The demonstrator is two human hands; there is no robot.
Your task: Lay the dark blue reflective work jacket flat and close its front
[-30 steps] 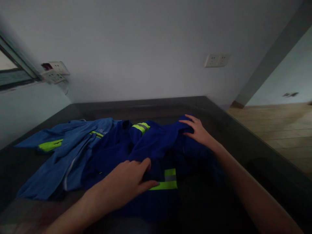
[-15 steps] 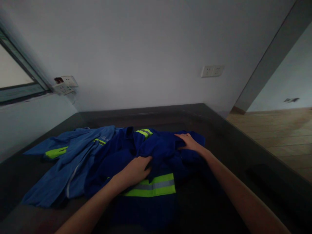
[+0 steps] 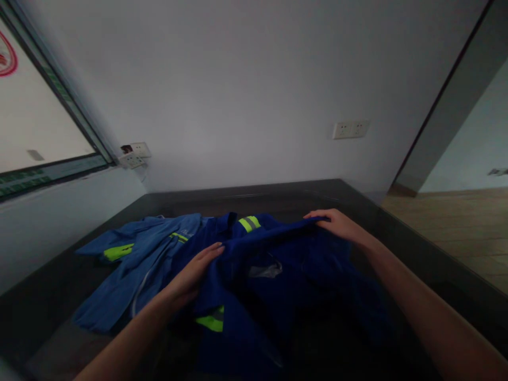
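pale lettering on lighter blue garment: illegible. dark blue garment beside, on bench. count: two. edge pinched in right grip; left grip laid on top, closure cannot tell.

The left forearm is slanting up toward the right and the right forearm is slanting up toward the left, both bare. The left hand is holding its fingers nearly straight and close together, its thumb hiding from view. Well apart and farther forward, the right hand is pointing leftward from a slightly bending wrist, its fingertips pinching
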